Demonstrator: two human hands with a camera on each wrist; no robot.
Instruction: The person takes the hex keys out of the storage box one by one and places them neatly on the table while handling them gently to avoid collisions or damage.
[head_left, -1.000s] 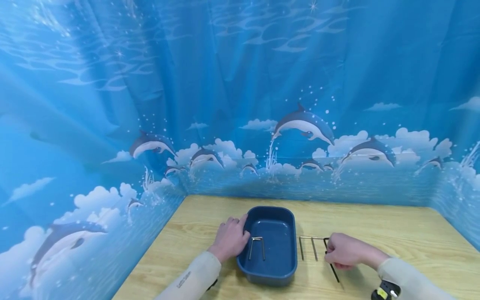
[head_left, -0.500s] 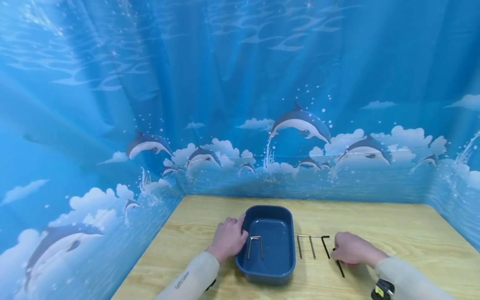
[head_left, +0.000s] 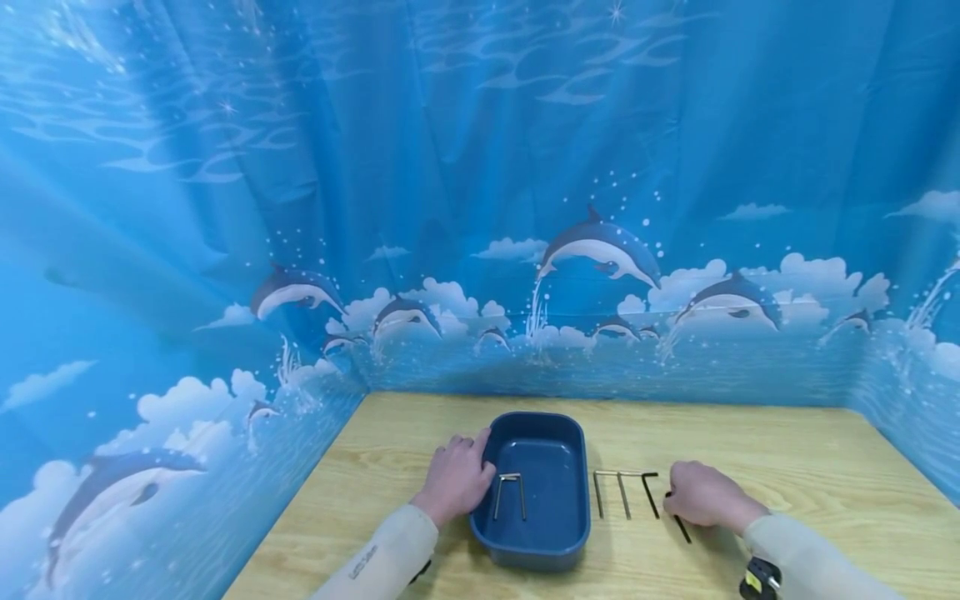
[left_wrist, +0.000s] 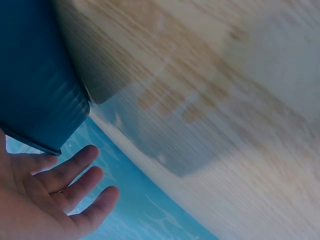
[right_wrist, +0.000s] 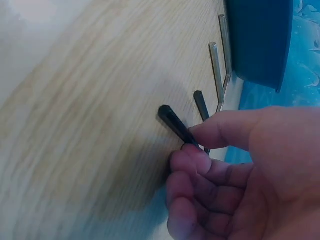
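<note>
- Head view: the left hand (head_left: 456, 477) rests on the left rim of the blue bin (head_left: 534, 560), fingers extended rather than curled.
- The right hand (head_left: 705, 496) pinches a black hex key (right_wrist: 176, 124) between thumb and index finger, its end sticking out over the table (head_left: 420, 410) (whether it touches the wood, I cannot tell).
- Left wrist view: 4 fingers of the left hand show loosely spread, the nearest at the rim.
- Right wrist view: the pinch itself shows, which the back of the hand hides from the head camera; the bin's inside appears only from the head.
- Count: 1 bin and 6 L-shaped keys, 1 of them gripped.
- Between bin and right hand lie 1 loose black key (head_left: 651, 497) and 2 metallic keys (head_left: 624, 497).
- Inside the bin lie 2 brassy keys (head_left: 522, 498), short arms close together.
</note>
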